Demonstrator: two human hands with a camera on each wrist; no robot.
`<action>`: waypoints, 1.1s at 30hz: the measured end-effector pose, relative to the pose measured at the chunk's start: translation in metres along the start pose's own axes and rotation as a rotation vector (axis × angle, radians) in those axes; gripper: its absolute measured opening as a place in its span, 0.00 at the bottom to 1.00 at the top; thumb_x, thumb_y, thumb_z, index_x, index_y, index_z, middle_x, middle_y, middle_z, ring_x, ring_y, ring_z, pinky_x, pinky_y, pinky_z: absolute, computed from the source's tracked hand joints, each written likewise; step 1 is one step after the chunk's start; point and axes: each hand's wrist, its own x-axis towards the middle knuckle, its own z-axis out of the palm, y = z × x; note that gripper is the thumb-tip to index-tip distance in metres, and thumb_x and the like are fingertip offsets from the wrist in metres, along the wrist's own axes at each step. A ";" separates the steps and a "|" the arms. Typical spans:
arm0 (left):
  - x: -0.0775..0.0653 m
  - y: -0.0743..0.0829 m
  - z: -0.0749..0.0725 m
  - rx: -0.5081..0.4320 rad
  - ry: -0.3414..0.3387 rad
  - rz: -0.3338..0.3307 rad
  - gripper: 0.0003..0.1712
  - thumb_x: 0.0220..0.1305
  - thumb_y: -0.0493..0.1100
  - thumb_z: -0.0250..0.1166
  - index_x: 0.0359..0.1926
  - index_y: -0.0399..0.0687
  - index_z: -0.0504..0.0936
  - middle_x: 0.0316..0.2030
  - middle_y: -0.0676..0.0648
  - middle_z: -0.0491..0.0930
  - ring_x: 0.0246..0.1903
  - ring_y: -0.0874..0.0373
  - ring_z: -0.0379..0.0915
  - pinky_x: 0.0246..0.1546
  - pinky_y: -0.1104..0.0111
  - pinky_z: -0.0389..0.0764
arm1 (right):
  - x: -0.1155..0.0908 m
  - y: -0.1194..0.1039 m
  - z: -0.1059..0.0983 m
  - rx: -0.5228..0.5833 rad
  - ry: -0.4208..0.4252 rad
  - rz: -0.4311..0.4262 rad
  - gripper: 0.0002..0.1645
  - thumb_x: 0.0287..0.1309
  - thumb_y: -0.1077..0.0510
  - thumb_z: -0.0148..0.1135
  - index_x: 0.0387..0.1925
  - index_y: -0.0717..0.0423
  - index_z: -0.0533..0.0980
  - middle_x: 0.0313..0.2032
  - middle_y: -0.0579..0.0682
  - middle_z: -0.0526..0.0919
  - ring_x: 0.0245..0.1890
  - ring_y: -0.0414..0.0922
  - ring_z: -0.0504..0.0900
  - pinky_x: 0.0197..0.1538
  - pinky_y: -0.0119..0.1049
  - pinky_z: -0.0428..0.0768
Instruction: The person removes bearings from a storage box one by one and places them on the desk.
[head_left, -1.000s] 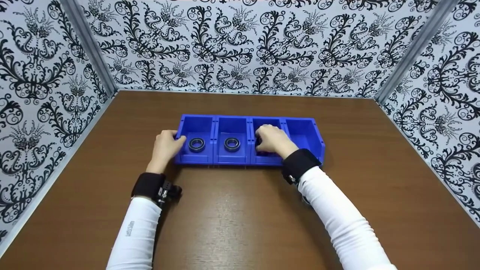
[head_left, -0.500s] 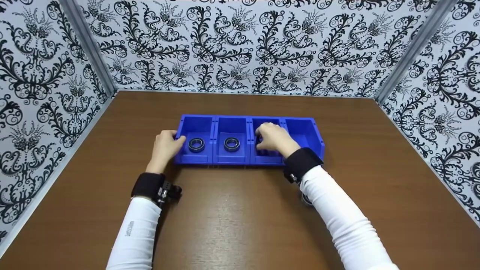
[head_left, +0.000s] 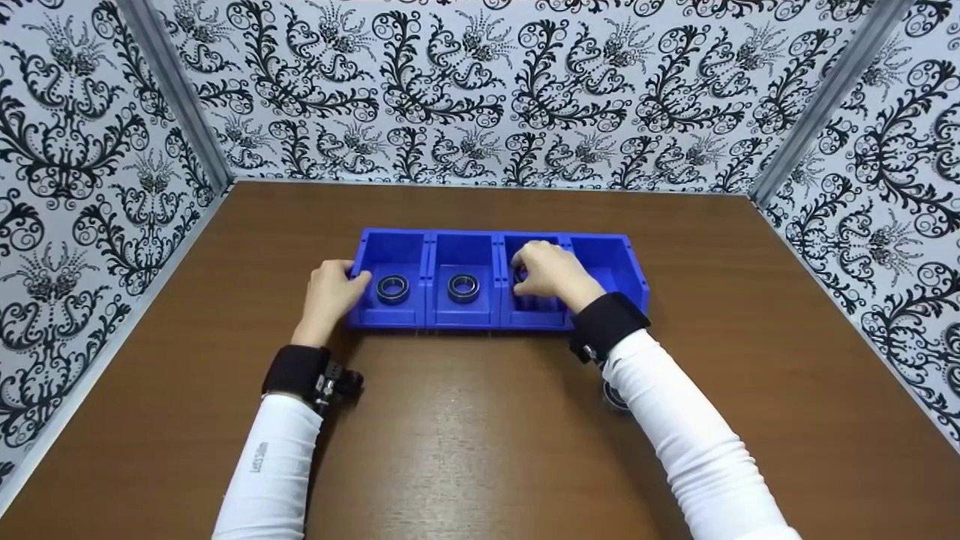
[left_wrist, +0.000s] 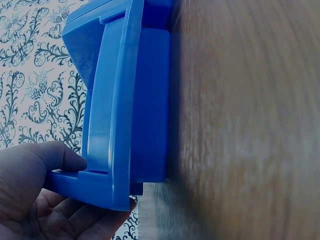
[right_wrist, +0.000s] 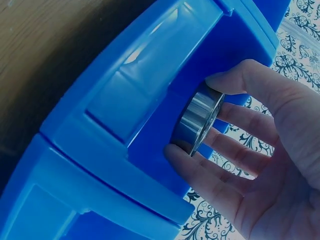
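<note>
One bearing (right_wrist: 200, 120) is rising, pinched in the right hand (head_left: 553, 274), apparently being lifted out, while the left hand (head_left: 329, 294) is gripping the bins (head_left: 463, 319).

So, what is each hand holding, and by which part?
Right hand: a bearing, by its outer rim. Left hand: the blue bins, by their left side wall.

Reads "Lets Slim" in small grey lettering (head_left: 259, 457) on the white left sleeve (head_left: 281, 469), visible in the head view (slightly soft at this size, and turned sideways so as to run lengthwise, bottom to top).
</note>
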 end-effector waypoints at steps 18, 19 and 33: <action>0.001 -0.002 0.001 0.002 0.007 0.012 0.11 0.62 0.43 0.59 0.32 0.41 0.83 0.22 0.51 0.72 0.27 0.53 0.68 0.28 0.67 0.65 | -0.001 0.002 -0.006 0.000 -0.007 0.008 0.26 0.47 0.55 0.67 0.52 0.56 0.83 0.52 0.58 0.84 0.52 0.57 0.82 0.54 0.56 0.79; 0.001 -0.002 0.001 0.002 0.005 0.011 0.11 0.62 0.43 0.59 0.32 0.41 0.82 0.22 0.51 0.71 0.27 0.53 0.67 0.28 0.67 0.65 | -0.002 0.002 -0.006 0.002 -0.008 0.011 0.27 0.47 0.55 0.67 0.52 0.56 0.83 0.52 0.57 0.84 0.52 0.57 0.82 0.55 0.56 0.79; 0.001 -0.001 0.000 -0.002 -0.008 -0.004 0.13 0.64 0.44 0.58 0.36 0.39 0.84 0.26 0.46 0.76 0.29 0.52 0.70 0.29 0.67 0.68 | -0.003 0.001 -0.013 -0.003 -0.004 0.005 0.28 0.48 0.54 0.68 0.54 0.56 0.82 0.54 0.58 0.83 0.56 0.59 0.80 0.58 0.55 0.78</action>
